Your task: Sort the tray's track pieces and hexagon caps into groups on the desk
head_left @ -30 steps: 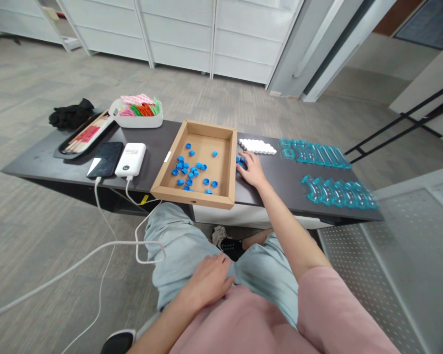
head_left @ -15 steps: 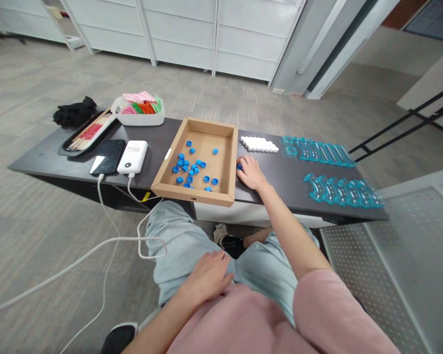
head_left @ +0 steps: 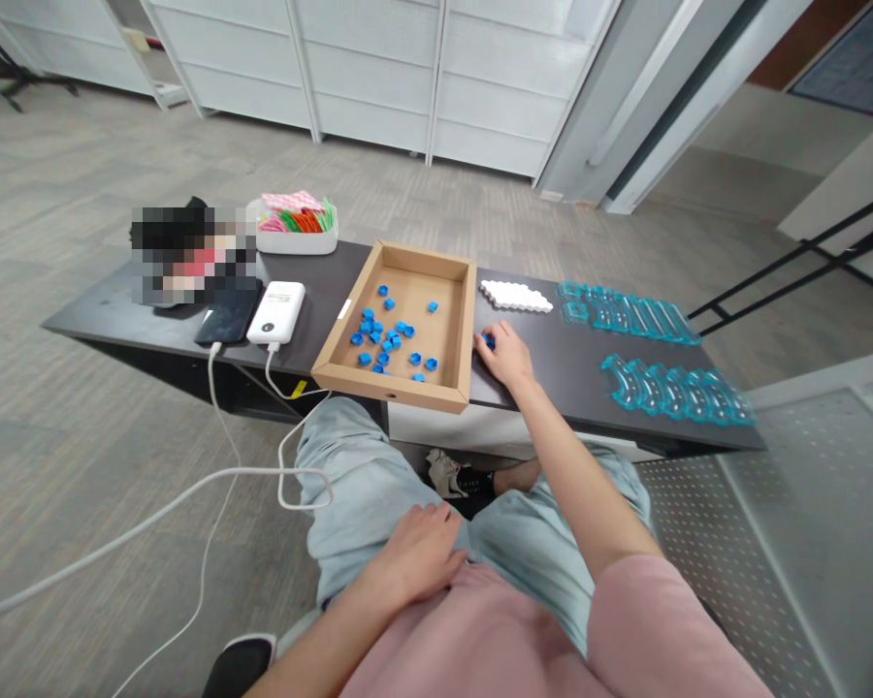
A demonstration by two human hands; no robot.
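Observation:
My right hand (head_left: 507, 355) is on the dark table just right of the cardboard tray (head_left: 471, 330). Its fingers curl round a small blue hexagonal piece (head_left: 489, 341), mostly covered by the hand. Several more blue pieces (head_left: 387, 345) like it lie loose in the tray, most of them in its left and near part. Behind the hand sits a white honeycomb-edged block (head_left: 516, 296). My left hand (head_left: 427, 548) rests on my lap with fingers stretched out, holding nothing.
Teal clear plastic parts lie in a far row (head_left: 632, 312) and a near row (head_left: 676, 388) at the right. Left of the tray are a white power bank (head_left: 276, 312), a dark phone (head_left: 229, 312) with white cables, and a white basket (head_left: 298, 242) of colourful items.
My right hand's fingers have drawn in more round the blue piece beside the tray. The view has shifted slightly; my left hand stays on the lap.

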